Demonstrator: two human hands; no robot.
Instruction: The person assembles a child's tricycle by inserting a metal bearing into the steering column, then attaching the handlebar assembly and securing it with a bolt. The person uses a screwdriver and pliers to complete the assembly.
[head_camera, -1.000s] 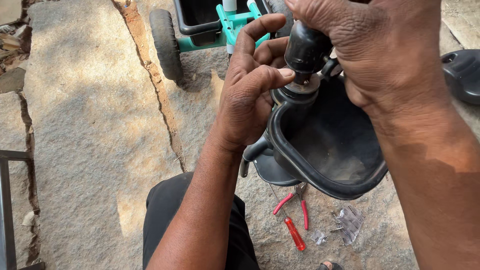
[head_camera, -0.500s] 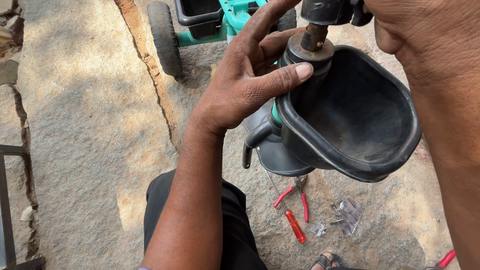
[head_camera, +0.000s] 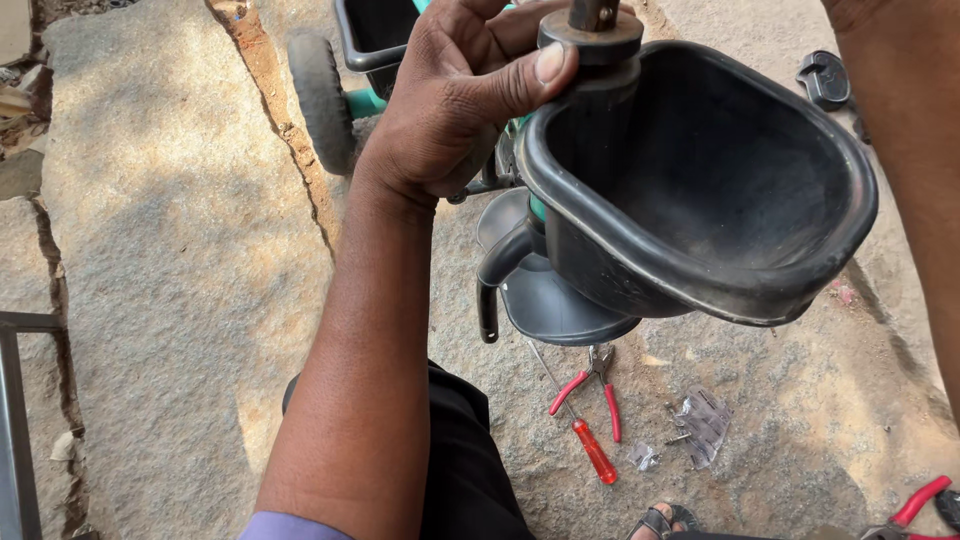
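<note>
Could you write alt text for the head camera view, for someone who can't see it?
A left hand grips the collar above a black plastic basket on a child's tricycle. Red-handled pliers and a screwdriver lie on stone ground below.

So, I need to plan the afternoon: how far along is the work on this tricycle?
Midway, by the look of it. Done: the black basket already sits on the steering stem, and an opened clear packet with loose screws lies on the ground. In hand: the left hand grips the collar below the stem; the right hand is out of view. Left: the stem top is bare, without a handlebar. Pliers and screwdriver lie ready.
</note>
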